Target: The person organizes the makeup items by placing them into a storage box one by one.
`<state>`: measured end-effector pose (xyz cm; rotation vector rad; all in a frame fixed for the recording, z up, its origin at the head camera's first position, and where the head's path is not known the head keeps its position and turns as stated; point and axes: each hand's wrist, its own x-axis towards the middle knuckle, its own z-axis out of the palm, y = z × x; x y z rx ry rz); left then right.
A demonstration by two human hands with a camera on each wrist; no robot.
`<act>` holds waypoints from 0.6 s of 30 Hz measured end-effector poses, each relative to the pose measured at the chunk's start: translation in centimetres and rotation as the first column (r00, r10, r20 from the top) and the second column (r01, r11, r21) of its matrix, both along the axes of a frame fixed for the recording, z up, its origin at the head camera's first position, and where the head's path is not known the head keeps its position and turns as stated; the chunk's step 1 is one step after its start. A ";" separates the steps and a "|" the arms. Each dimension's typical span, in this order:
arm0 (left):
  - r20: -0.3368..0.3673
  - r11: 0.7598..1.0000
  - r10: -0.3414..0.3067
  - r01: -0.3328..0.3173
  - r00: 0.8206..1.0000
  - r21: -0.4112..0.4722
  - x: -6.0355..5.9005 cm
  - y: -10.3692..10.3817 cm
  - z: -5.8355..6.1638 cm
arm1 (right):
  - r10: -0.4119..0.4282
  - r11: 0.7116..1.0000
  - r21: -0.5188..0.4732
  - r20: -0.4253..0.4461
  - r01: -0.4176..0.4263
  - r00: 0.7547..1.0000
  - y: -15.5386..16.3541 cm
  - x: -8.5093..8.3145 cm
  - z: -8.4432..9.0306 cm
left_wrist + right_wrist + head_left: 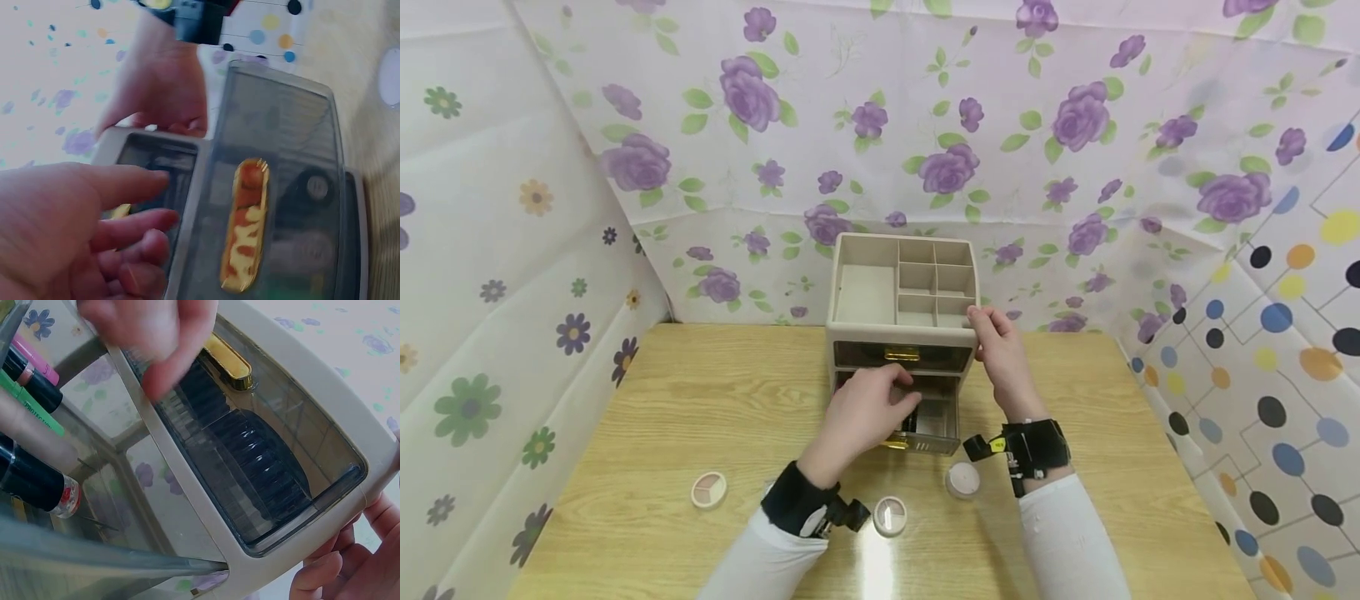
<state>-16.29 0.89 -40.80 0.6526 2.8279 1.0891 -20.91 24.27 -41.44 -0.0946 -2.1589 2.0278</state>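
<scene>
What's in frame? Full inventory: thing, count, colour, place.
Boxy plastic organizer with top compartments: 1, beige, on table
Rectangular see-through closed drawer: 1 clearly seen, dark-tinted, in organizer
Rectangular see-through open drawer: 1, grey-tinted, pulled out below it
Narrow shiny handles: 2, gold, drawer fronts
Slim tube: 1, pink, in open drawer
Slim lettered item: 1, green, beside it
Cylindrical tubes: at least 2, mostly black, same drawer
Round divided compacts: 2, pale, table left and front centre
Round container: 1, whitish, table, right of centre
Wood-grain table: 1, yellow-brown, beneath
Patterned cloths: white-based, several colours, back and sides
Left hand: 1, bare, over open drawer
Right hand: 1, bare, gripping organizer's right edge
Wrist cameras: 2, black, strapped on
Sleeves: 2, white, forearms
</scene>
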 end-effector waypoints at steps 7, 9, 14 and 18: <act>0.026 0.971 0.014 -0.020 1.000 0.240 1.5 -3.2 -0.3 | -0.004 1.000 -0.002 -0.011 0.004 1.000 -0.1 0.0 -0.2; 0.040 0.960 0.004 -0.015 0.999 0.281 2.0 -4.0 -0.7 | 0.000 1.000 -0.005 -0.018 0.000 1.000 -0.2 -0.1 -0.2; 0.082 0.945 -0.059 0.029 0.995 0.324 3.3 -5.1 -2.3 | -0.003 1.000 -0.015 -0.027 0.002 1.000 -0.1 -0.1 -0.2; 0.110 0.933 -0.088 0.043 0.990 0.358 4.0 -5.8 -3.5 | 0.000 1.000 -0.015 -0.017 0.000 1.000 0.0 0.0 -0.2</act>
